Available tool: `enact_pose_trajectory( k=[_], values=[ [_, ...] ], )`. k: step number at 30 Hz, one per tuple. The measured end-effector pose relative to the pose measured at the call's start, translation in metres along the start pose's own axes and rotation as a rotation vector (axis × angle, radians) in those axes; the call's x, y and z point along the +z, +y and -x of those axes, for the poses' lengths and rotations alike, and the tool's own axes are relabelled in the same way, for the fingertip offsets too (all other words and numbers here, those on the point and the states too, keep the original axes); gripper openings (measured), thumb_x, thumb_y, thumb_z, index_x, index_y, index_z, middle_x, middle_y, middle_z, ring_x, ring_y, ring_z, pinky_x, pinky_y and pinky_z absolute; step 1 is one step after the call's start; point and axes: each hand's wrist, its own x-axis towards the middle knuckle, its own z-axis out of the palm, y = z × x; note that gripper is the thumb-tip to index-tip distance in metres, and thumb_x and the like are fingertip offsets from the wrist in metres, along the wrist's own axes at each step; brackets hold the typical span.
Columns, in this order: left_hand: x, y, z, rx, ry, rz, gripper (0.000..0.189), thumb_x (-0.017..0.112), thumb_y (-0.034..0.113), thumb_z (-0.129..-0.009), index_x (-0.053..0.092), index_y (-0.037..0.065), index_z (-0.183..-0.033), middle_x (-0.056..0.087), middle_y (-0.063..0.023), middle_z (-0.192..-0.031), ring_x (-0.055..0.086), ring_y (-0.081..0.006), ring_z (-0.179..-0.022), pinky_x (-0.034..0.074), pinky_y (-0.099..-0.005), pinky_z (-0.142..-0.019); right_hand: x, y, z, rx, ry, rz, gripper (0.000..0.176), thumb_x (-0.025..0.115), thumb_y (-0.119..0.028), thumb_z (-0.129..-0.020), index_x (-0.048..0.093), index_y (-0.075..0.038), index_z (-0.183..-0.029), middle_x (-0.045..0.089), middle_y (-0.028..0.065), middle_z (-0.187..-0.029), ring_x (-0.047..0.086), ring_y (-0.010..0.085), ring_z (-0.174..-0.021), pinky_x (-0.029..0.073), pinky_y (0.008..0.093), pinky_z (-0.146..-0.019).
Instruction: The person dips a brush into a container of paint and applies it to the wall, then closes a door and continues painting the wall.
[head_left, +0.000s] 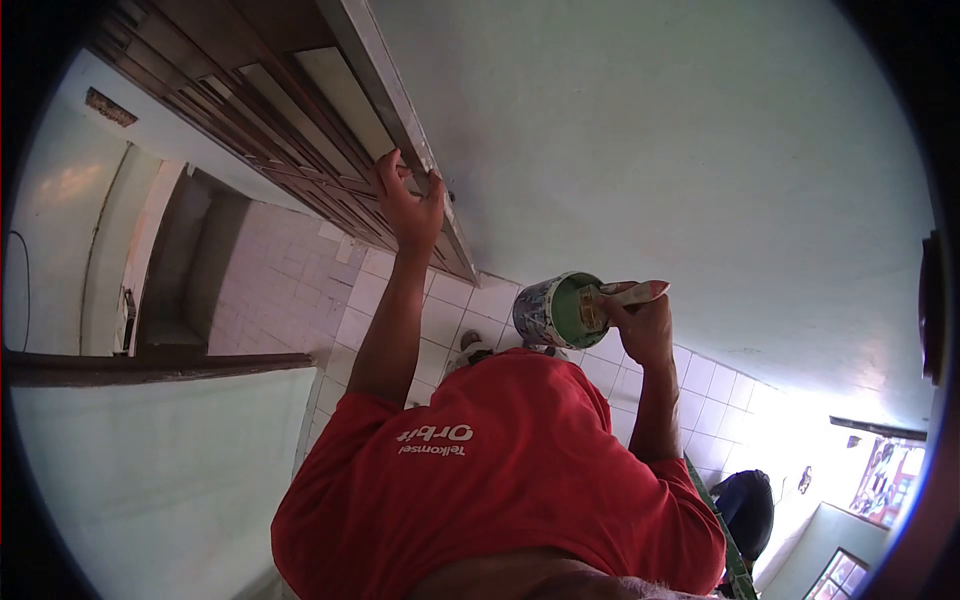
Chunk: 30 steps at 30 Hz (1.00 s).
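My left hand [410, 208] is at the upper edge of a brown panelled door [320, 130], fingers and thumb bent around that edge. On the other side, my right hand [640, 325] grips a paintbrush [638, 293] by its pale handle. The brush's head points left, over the mouth of a paint bucket [537, 310]. Green paint coats the bucket's inside, and smears cover its outer wall. What bears the bucket cannot be made out.
A pale green wall [680, 150] rises close in front and to the right. White tiles [450, 320] cover the floor below. A green bar [735, 565] and a dark rounded object [748, 510] are at the lower right. A doorway [185, 260] opens at the left.
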Motion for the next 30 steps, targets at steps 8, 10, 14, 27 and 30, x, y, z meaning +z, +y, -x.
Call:
enact_pose_trajectory(
  k=[8, 10, 14, 27, 30],
  values=[
    [-0.072, 0.011, 0.047, -0.083, -0.023, 0.038, 0.062, 0.078, 0.003, -0.081, 0.047, -0.002, -0.136, 0.055, -0.0158, -0.122, 0.059, -0.0243, -0.096, 0.051, -0.0375, -0.086, -0.001, 0.007, -0.002, -0.062, -0.047, -0.013, 0.023, 0.079, -0.016, -0.084, 0.071, 0.005, -0.090, 0.072, 0.0095, -0.075, 0.069, 0.0149, -0.066, 0.055, 0.0303, -0.060],
    [-0.099, 0.017, 0.064, -0.063, 0.002, 0.072, 0.062, 0.078, 0.003, -0.080, 0.047, -0.002, -0.135, 0.055, -0.0151, -0.120, 0.058, -0.0240, -0.095, 0.050, -0.0373, -0.084, -0.002, 0.011, -0.004, -0.077, -0.054, -0.041, 0.023, 0.079, -0.017, -0.083, 0.071, 0.004, -0.087, 0.071, 0.0082, -0.072, 0.067, 0.0140, -0.064, 0.053, 0.0307, -0.059],
    [-0.146, 0.026, 0.108, -0.205, 0.093, -0.066, 0.062, 0.077, 0.002, -0.079, 0.047, -0.002, -0.134, 0.054, -0.0138, -0.118, 0.057, -0.0220, -0.095, 0.049, -0.0367, -0.083, -0.006, 0.012, -0.011, -0.072, -0.102, -0.012, 0.023, 0.079, -0.017, -0.083, 0.071, 0.004, -0.088, 0.071, 0.0081, -0.072, 0.067, 0.0142, -0.064, 0.053, 0.0309, -0.059],
    [-0.274, 0.069, 0.148, -0.245, 0.586, -0.502, 0.046, 0.067, 0.024, -0.100, 0.048, -0.008, -0.126, 0.061, -0.0230, -0.112, 0.064, -0.0308, -0.100, 0.050, -0.0408, -0.090, -0.026, 0.004, -0.023, -0.187, -0.342, 0.045, 0.022, 0.076, -0.013, -0.084, 0.073, 0.006, -0.094, 0.072, 0.0087, -0.076, 0.068, 0.0138, -0.066, 0.054, 0.0299, -0.061],
    [-0.294, 0.066, 0.157, -0.314, 0.645, -0.600, 0.047, 0.064, 0.029, -0.102, 0.053, -0.007, -0.129, 0.061, -0.0233, -0.120, 0.064, -0.0322, -0.105, 0.052, -0.0411, -0.088, -0.025, 0.018, -0.036, -0.206, -0.362, 0.066, 0.022, 0.076, -0.012, -0.084, 0.073, 0.006, -0.095, 0.073, 0.0086, -0.076, 0.067, 0.0137, -0.065, 0.053, 0.0305, -0.060]
  ],
)
